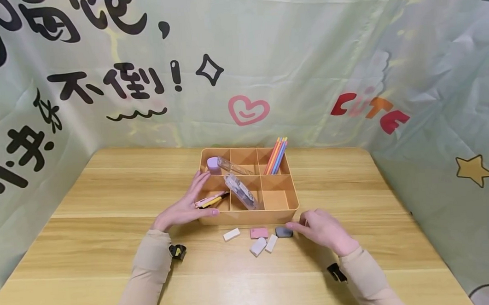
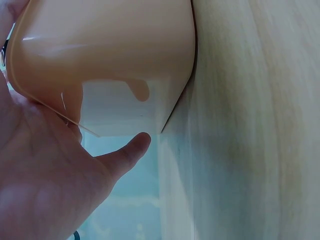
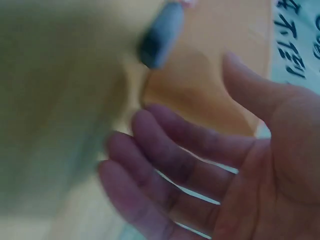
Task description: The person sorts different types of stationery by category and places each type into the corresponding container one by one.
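My left hand [image 1: 186, 207] lies against the left side of an orange-tan compartment organizer [image 1: 248, 217]. In the left wrist view its thumb is stretched out beside the wall, and the other fingers reach up to the rim. My right hand [image 1: 321, 229] is just right of a dark grey eraser [image 1: 283, 232]; the right wrist view shows a gap between its loosely bent fingers [image 3: 165, 150] and the eraser [image 3: 162, 35]. Along the organizer's front lie a pink eraser [image 1: 259, 233] and several white ones, among them one at the left [image 1: 231, 234].
Inside the organizer are colored pencils [image 1: 276, 156], pens [image 1: 211, 200], a lilac-capped item [image 1: 214, 165], a clear slim item [image 1: 233, 166] and a tilted clear case [image 1: 241, 192]. Printed cloth [image 1: 298, 66] hangs behind the wooden table [image 1: 88, 262].
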The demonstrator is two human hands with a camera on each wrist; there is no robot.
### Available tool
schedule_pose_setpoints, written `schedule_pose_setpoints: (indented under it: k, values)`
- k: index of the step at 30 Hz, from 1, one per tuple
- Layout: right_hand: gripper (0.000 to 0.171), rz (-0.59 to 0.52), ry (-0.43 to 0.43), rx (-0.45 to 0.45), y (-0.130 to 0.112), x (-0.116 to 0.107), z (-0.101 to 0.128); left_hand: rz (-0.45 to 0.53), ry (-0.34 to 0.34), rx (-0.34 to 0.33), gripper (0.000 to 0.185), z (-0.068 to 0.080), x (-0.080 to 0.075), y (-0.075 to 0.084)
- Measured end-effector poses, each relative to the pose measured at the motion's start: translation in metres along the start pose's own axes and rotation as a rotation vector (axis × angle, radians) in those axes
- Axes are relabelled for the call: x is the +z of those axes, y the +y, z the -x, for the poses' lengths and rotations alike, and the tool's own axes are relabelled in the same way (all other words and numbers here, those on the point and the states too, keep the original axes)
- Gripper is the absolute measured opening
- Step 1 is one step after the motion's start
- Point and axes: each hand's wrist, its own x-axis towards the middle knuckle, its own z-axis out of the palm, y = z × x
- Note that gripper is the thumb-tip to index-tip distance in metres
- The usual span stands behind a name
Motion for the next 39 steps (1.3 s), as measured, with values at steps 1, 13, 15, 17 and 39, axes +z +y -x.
schedule_pose_setpoints:
  k: [1,13,15,17,39]
  values:
    - [0.048,-0.001,0.004,0.011,-0.001,0.003,0.0,0.0,0.002,0.001,0.112,0.0,0.0,0.0]
    - [0.062,0.065,0.066,0.049,-0.011,0.032,-0.003,0.004,-0.003,-0.008,0.113,0.001,-0.001,0.002]
    - [0.064,0.069,0.064,0.059,-0.012,0.033,-0.003,0.008,-0.003,-0.006,0.113,0.001,-0.001,0.002]
    - [0.065,0.068,0.06,0.067,-0.014,0.034,-0.003,0.008,-0.003,-0.004,0.113,0.001,-0.001,0.002]
    - [0.068,0.099,0.085,0.032,-0.018,0.035,-0.007,0.003,0.002,-0.005,0.112,0.001,0.0,0.001]
